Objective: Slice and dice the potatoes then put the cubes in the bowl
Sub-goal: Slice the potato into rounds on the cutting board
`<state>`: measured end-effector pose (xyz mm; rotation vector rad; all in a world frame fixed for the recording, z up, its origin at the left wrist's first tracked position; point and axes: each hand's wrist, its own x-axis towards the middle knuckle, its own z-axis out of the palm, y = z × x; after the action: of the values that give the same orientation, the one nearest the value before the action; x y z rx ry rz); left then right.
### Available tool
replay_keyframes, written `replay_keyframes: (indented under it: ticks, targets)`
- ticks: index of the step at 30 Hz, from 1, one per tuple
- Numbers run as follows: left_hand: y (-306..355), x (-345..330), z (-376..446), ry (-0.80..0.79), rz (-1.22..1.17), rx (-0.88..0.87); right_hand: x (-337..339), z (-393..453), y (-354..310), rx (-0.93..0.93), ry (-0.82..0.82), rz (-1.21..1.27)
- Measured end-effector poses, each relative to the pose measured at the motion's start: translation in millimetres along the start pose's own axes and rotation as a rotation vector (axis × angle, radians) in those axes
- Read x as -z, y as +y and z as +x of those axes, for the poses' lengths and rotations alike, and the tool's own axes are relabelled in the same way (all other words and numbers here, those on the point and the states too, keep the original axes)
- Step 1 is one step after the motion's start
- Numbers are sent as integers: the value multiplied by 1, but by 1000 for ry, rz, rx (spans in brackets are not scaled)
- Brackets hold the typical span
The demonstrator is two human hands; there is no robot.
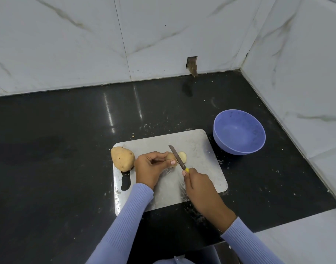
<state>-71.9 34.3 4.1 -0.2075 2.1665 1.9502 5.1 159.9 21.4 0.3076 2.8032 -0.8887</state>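
Observation:
On the steel cutting board [201,149] my left hand [151,167] pinches a small potato [170,156] between fingers and thumb. My right hand [198,185] grips the yellow handle of a knife [177,156], whose blade lies across the potato. A pale cut slice [182,156] lies just right of the blade. A whole brown potato [122,158] rests on the board's left edge. The blue bowl [239,131] stands to the right of the board, with nothing in it.
The board lies on a black stone counter [68,149] speckled with white crumbs. White marble walls [68,44] close the back and right sides. A hole [192,65] shows in the back wall's tile.

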Motion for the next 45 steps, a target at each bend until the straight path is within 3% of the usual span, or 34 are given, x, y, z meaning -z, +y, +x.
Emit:
replay_keyframes:
  ticks: [23, 45]
  targets:
    - [-2, -1, 2, 4, 10, -32, -2, -1, -5, -22, -11, -10]
    - [-9, 3, 4, -33, -38, -35, -11, 4, -26, -143, -68, -206]
